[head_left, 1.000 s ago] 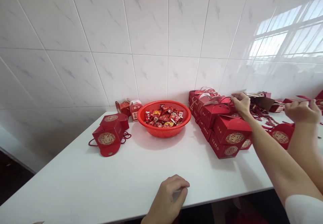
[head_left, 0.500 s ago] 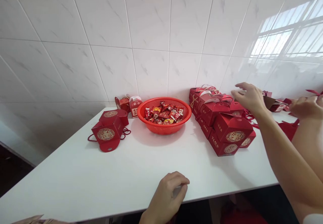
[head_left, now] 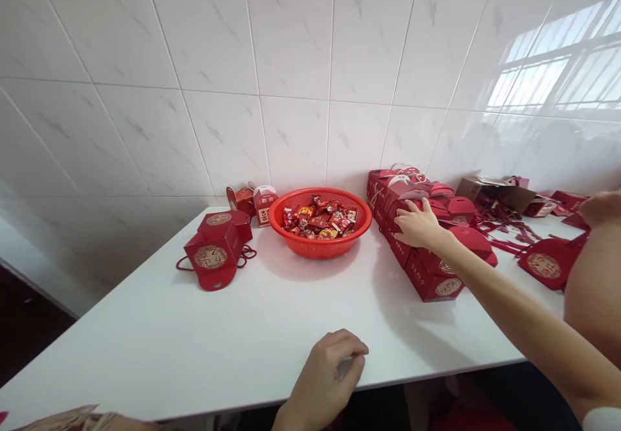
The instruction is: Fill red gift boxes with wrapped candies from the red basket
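Observation:
My left hand rests at the table's front edge. Its fingers curl loosely and a gap shows between them and the thumb, with nothing held in it. My right hand is out of the picture. Beyond my left hand, a red plastic basket contains many red and gold wrapped candies. On the left a red gift box with gold print and a cord handle has its flaps open. Stacked red boxes stand right of the basket; a co-worker's hand reaches from the right onto them.
Two small red boxes stand behind the basket's left side. Another hand shows at the right edge, above a red box. An opened brown carton lies by the tiled wall. Brown crumpled material shows at lower left.
The co-worker's hand has moved left and down onto the stacked boxes. The hand at the right edge has shifted further right. My left hand stays in the same pose.

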Action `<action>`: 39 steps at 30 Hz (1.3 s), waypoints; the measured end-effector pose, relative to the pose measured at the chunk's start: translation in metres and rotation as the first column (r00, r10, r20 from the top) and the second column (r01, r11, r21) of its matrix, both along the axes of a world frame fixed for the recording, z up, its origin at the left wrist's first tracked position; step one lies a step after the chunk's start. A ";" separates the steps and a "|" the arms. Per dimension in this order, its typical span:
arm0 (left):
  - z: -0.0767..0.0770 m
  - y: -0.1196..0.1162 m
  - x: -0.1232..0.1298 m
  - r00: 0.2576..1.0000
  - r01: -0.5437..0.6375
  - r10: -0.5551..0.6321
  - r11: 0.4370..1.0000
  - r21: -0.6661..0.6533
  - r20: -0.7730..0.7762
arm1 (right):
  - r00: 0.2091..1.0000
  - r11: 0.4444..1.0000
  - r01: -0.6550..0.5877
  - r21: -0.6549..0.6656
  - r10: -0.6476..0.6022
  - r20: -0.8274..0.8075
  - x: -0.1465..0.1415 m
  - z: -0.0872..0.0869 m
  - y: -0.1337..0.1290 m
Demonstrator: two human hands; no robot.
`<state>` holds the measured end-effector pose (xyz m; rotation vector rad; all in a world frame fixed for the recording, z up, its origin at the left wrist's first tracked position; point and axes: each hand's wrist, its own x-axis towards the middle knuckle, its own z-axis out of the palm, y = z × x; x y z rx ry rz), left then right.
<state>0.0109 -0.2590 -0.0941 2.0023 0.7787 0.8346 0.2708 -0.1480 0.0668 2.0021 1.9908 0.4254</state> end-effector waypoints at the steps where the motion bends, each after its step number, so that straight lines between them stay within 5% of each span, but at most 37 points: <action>1: 0.000 0.000 0.000 1.000 -0.001 0.001 1.000 -0.005 -0.001 | 1.000 1.000 0.007 0.004 -0.007 -0.002 0.001 -0.001 0.001; 13: 0.001 -0.001 -0.001 1.000 -0.002 0.002 1.000 -0.023 -0.001 | 1.000 1.000 0.003 0.013 -0.003 0.003 -0.007 0.002 -0.001; 19: 0.001 -0.002 0.000 1.000 -0.017 0.017 0.999 -0.031 0.005 | 0.968 0.959 -0.226 0.168 0.241 -0.073 -0.063 -0.010 -0.018; 23: 0.000 -0.004 -0.001 0.996 -0.022 0.020 1.000 0.019 0.082 | 0.840 0.869 -0.456 0.190 0.491 -0.229 -0.110 -0.034 -0.022; 26: 0.003 0.008 -0.018 0.972 -0.168 0.149 0.981 0.095 0.180 | 0.754 0.809 -0.495 0.316 0.581 -0.306 -0.132 -0.059 -0.020; 28: 0.006 0.027 -0.041 0.899 -0.412 0.372 0.898 0.156 0.233 | 0.705 0.765 -0.479 0.430 0.627 -0.331 -0.138 -0.073 -0.019; 31: 0.013 0.061 -0.088 0.591 -0.802 0.762 0.590 0.093 0.263 | 0.636 0.720 -0.450 0.528 0.674 -0.376 -0.138 -0.088 -0.021; 32: 0.016 0.070 -0.103 0.505 -0.859 0.832 0.512 0.035 0.230 | 0.611 0.714 -0.449 0.538 0.684 -0.398 -0.137 -0.093 -0.022; 36: 0.030 0.095 -0.138 0.349 -0.907 0.936 0.352 -0.233 0.054 | 0.514 0.696 -0.461 0.550 0.715 -0.474 -0.135 -0.111 -0.027; 39: 0.047 0.109 -0.139 0.248 -0.964 0.968 0.243 -0.104 -0.037 | 0.456 0.686 -0.445 0.575 0.726 -0.514 -0.137 -0.124 -0.029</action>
